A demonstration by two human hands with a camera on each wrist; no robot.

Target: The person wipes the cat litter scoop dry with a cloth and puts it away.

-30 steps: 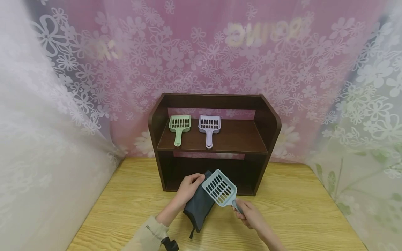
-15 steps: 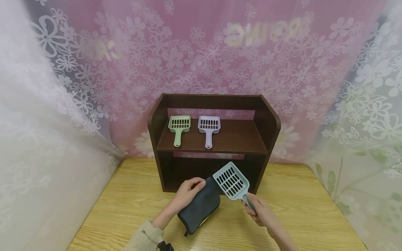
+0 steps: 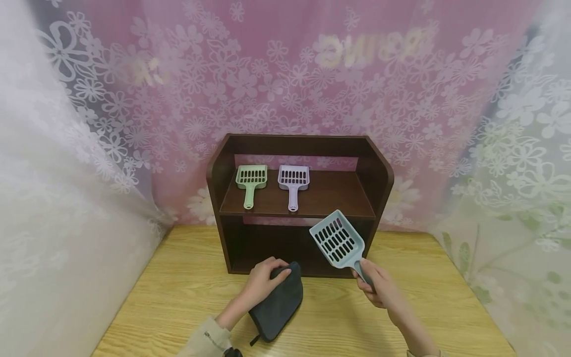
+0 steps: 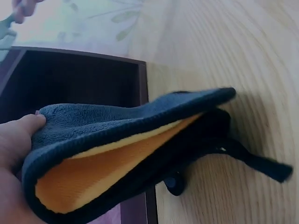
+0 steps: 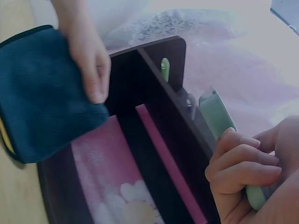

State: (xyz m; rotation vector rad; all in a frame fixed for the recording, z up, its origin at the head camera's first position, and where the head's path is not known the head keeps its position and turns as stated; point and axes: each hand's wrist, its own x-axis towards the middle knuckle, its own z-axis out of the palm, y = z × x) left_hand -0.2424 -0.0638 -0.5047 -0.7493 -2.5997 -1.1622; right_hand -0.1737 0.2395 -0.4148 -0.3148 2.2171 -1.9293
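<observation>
My left hand (image 3: 260,285) pinches a folded dark blue-grey cloth (image 3: 282,305) by its far corner, low over the table in front of the shelf. The left wrist view shows a yellow-orange inner side, dark edging (image 4: 112,133) and a short loop. A pale blue litter scoop (image 3: 337,240) with a slotted head is gripped by its handle in my right hand (image 3: 379,290). Its head points up and left, overlapping the right part of the shelf in the head view. On the upper board lie a green litter scoop (image 3: 249,194) and a purple litter scoop (image 3: 293,194), handles forward.
The dark brown two-tier shelf (image 3: 223,238) stands at the back of the wooden table (image 3: 169,297). Pink floral curtain (image 3: 276,89) hangs behind it, and pale sheets (image 3: 53,208) close in both sides.
The scoop in my right hand has moved right and up, away from the cloth. The cloth in my left hand has come down and slightly left, toward the table.
</observation>
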